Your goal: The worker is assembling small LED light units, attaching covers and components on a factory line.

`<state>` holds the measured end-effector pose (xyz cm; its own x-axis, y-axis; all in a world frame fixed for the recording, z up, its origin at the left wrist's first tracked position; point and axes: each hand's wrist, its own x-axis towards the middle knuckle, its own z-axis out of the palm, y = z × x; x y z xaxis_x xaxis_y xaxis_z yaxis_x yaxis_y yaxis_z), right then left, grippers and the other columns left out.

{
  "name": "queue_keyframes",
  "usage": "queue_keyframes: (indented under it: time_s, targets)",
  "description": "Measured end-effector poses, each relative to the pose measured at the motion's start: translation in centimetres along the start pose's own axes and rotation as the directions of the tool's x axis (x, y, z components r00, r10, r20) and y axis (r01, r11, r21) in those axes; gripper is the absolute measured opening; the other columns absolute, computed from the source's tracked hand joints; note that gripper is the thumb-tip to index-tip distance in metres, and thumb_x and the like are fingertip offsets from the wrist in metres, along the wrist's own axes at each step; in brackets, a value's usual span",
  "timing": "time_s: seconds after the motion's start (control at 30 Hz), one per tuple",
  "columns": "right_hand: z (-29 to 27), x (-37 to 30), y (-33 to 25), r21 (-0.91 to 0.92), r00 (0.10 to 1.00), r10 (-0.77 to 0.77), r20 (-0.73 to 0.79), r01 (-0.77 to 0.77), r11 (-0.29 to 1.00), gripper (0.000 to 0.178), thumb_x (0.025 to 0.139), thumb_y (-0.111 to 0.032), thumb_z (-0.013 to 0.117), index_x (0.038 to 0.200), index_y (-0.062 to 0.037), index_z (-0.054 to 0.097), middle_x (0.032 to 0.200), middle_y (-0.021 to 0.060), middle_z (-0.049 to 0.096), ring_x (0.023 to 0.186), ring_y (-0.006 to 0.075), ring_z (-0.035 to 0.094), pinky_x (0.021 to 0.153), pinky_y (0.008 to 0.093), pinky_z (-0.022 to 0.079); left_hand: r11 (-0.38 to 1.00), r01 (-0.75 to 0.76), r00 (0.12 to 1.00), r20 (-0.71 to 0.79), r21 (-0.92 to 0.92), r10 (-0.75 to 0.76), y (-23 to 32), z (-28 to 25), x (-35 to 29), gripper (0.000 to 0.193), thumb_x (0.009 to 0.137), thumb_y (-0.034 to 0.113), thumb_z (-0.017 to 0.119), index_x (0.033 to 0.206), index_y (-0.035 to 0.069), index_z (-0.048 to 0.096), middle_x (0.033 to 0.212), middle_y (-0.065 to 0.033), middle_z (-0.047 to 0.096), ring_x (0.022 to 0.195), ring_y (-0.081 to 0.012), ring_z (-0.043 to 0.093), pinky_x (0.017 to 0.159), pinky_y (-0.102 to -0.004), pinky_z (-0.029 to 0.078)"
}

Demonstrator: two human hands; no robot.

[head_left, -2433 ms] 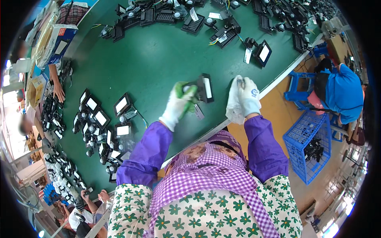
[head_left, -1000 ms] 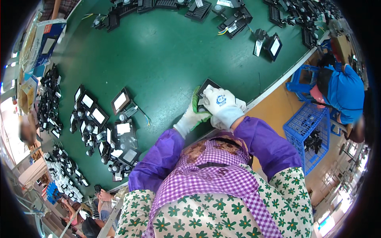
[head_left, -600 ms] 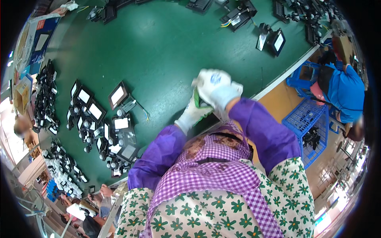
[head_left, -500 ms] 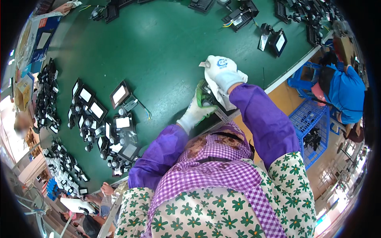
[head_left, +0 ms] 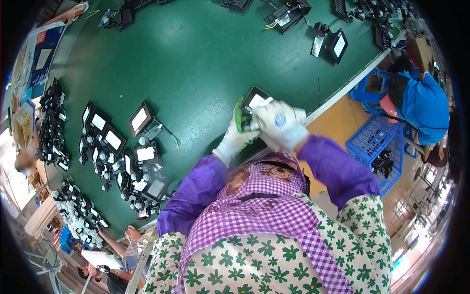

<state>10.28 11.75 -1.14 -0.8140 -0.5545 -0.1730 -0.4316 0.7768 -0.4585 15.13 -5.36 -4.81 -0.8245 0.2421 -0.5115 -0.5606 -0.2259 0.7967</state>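
A small black floodlight [head_left: 255,100] with a pale front panel is held at the table's near edge, panel up. My left hand [head_left: 234,134], in a white glove with green on the fingers and thumb, grips it from the left, around its lower part. My right hand [head_left: 280,123], in a white glove, lies across the lamp's right side, slightly blurred. Its fingers are curled and hide the lower right of the lamp; what they hold cannot be made out.
Floodlights [head_left: 113,139] with sensor heads cluster on the green table [head_left: 196,63] to my left. More lamps [head_left: 289,17] lie along the far side. Blue crates [head_left: 374,147] stand on the floor at right, near a person in blue [head_left: 422,108]. Other people's hands show at left.
The lamp has turned so its pale panel faces up. My right hand has come down and nearer onto it, and the white cloth that hung below that hand is out of sight.
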Motion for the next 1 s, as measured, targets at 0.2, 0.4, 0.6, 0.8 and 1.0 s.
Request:
queue_keyframes:
  time_s: [0.2,0.4,0.6,0.8,1.0]
  targets:
    - [-1.4,6.4,1.8,0.013,0.955,0.278,0.098,-0.281,0.960,0.023,0.094,-0.030,0.053,0.100,-0.0119,0.066,0.102,0.0143,0.070,0.099,0.0331,0.066,0.088,0.0442,0.051,0.985,0.077,0.995,0.047,0.154,-0.085,0.9,-0.3,0.0,0.091,0.079,-0.001,0.078,0.152,0.009,0.025,0.117,-0.0062,0.058,0.090,-0.0132,0.059,0.067,-0.0272,0.054]
    - [0.4,4.6,-0.4,-0.007,0.985,0.075,0.158,-0.075,0.997,0.022,0.088,-0.028,0.056,0.102,-0.0147,0.068,0.101,0.0114,0.071,0.096,0.0301,0.069,0.085,0.0423,0.053,0.980,0.177,0.983,0.025,0.092,-0.180,0.6,-0.4,0.4,0.077,0.079,0.000,0.077,0.144,0.006,0.035,0.116,-0.0059,0.058,0.095,-0.0132,0.059,0.074,-0.0274,0.053]
    - [-1.1,8.7,2.0,0.013,0.937,0.336,-0.096,-0.336,0.942,0.017,0.088,-0.023,0.055,0.093,-0.0106,0.067,0.090,0.0140,0.069,0.088,0.0333,0.067,0.081,0.0429,0.053,0.985,0.128,0.989,0.055,0.119,-0.136,0.1,-0.1,0.5,0.083,0.079,-0.002,0.075,0.148,0.010,0.032,0.110,-0.0039,0.058,0.075,-0.0089,0.056,0.059,-0.0250,0.050]
    - [-0.6,6.0,-0.6,0.007,0.982,0.161,0.100,-0.162,0.987,0.022,0.090,-0.029,0.057,0.099,-0.0114,0.067,0.098,0.0134,0.071,0.094,0.0294,0.069,0.085,0.0418,0.053,0.986,0.086,0.994,0.057,0.144,-0.095,-0.9,-0.8,0.1,0.095,0.079,-0.002,0.075,0.156,0.013,0.021,0.116,-0.0058,0.059,0.081,-0.0089,0.058,0.061,-0.0243,0.051]
    - [0.5,7.5,2.3,-0.048,0.994,0.103,-0.048,-0.106,0.993,0.017,0.089,-0.025,0.060,0.101,-0.0136,0.063,0.104,0.0078,0.070,0.097,0.0296,0.067,0.084,0.0427,0.052,0.989,0.067,0.998,-0.027,0.131,-0.064,-0.8,-0.5,0.1,0.091,0.077,-0.004,0.074,0.153,0.012,0.026,0.115,-0.0039,0.060,0.080,-0.0082,0.058,0.059,-0.0228,0.049]
